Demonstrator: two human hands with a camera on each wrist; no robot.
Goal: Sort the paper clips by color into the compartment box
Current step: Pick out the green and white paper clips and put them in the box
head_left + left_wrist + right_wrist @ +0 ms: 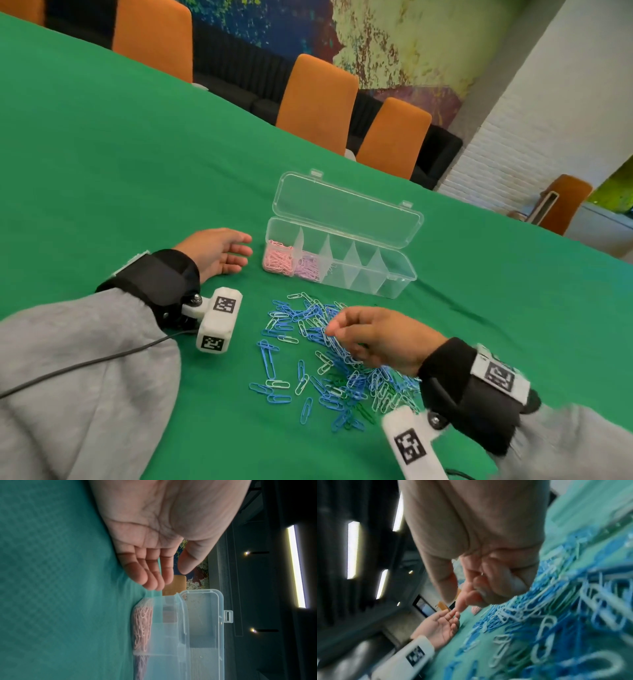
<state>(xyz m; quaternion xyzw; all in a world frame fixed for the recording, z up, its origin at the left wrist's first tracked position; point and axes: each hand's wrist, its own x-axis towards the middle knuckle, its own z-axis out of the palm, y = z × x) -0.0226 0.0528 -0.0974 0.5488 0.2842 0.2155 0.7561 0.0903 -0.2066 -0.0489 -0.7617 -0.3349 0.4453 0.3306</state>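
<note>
The compartment box stands open on the green worktop, lid laid back. Pink clips fill its leftmost compartment and lilac clips the next; the remaining compartments appear empty. The unsorted pile of paper clips, in blue, pale mint-white and a few dark green, lies on the worktop just in front of the box.

The right hand is held over the pile with its fingers curled and drawn together at the tips. Whether a clip is pinched cannot be told: the wrist view is blurred, and only a faint glint is seen between the fingertips. The left hand rests palm-up beside the pink end of the box, fingers relaxed and apart, holding nothing.

Judgement: one colour is best taken at a time, blue being the most plentiful, and assigned to the third compartment. Clips in the dense middle are interlocked; loose ones at the pile's edge are better picked first, so that no pale clip is dragged along. The box can be steadied by the idle left hand.
</note>
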